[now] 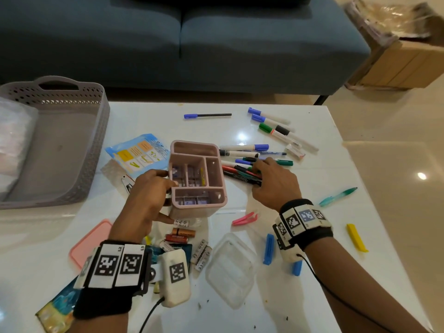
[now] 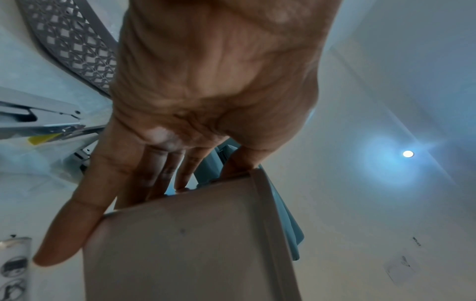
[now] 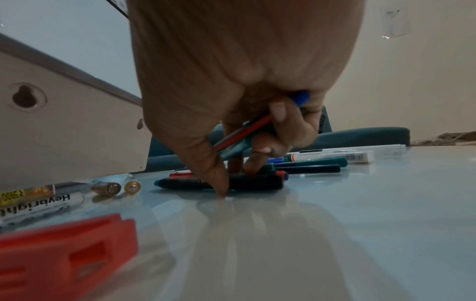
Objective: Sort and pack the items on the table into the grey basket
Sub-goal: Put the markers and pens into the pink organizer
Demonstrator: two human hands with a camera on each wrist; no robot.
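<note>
A pink organiser box (image 1: 197, 176) with several compartments is tilted at the table's middle; my left hand (image 1: 153, 193) grips its left wall (image 2: 185, 240), thumb over the rim. Just right of it lies a heap of pens and markers (image 1: 242, 169). My right hand (image 1: 269, 179) is down on that heap, fingers curled round a few pens (image 3: 247, 130), thumb tip on the table by a dark marker (image 3: 252, 182). The grey basket (image 1: 96, 131) stands at the far left, a clear bag inside it.
More markers (image 1: 276, 126) and a blue-capped pen (image 1: 206, 115) lie farther back. Batteries (image 1: 180, 235), a clear tub (image 1: 230, 267), a pink lid (image 1: 91, 241), coloured clips (image 1: 268, 248) and a leaflet (image 1: 139, 152) crowd the near side. A sofa (image 1: 168, 44) stands behind the table.
</note>
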